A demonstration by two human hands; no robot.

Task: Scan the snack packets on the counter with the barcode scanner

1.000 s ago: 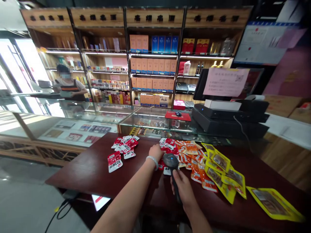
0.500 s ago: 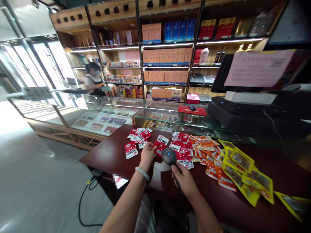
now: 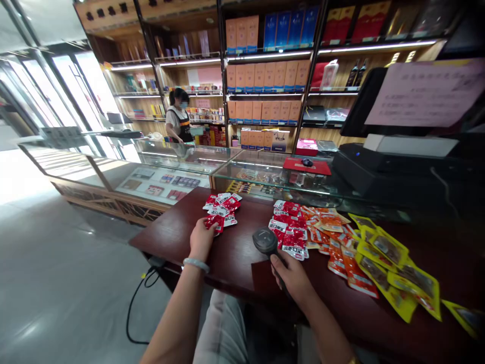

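Observation:
My left hand [image 3: 202, 237], with a pale bangle on the wrist, reaches out over the dark red table [image 3: 235, 255] and grips a red snack packet [image 3: 214, 222] at the near edge of a small pile of red packets [image 3: 223, 206]. A black handheld barcode scanner [image 3: 266, 242] is held by its handle in my right hand [image 3: 291, 277], its head pointing forward. Just right of the scanner head lies a second heap of red packets [image 3: 290, 230], then orange packets [image 3: 333, 237] and yellow packets [image 3: 397, 268].
Glass display counters [image 3: 170, 167] stand behind the table, with a black cash register and monitor [image 3: 397, 151] at the right. Shelves of boxed goods [image 3: 265, 76] line the back wall. A person in an apron [image 3: 178, 121] stands behind the far counter. A black cable [image 3: 140, 303] trails on the floor.
My left hand picked a red packet from the heap by the scanner, carried it left and brought it down at the left pile. The view has swung left; the scanner stays in my right hand.

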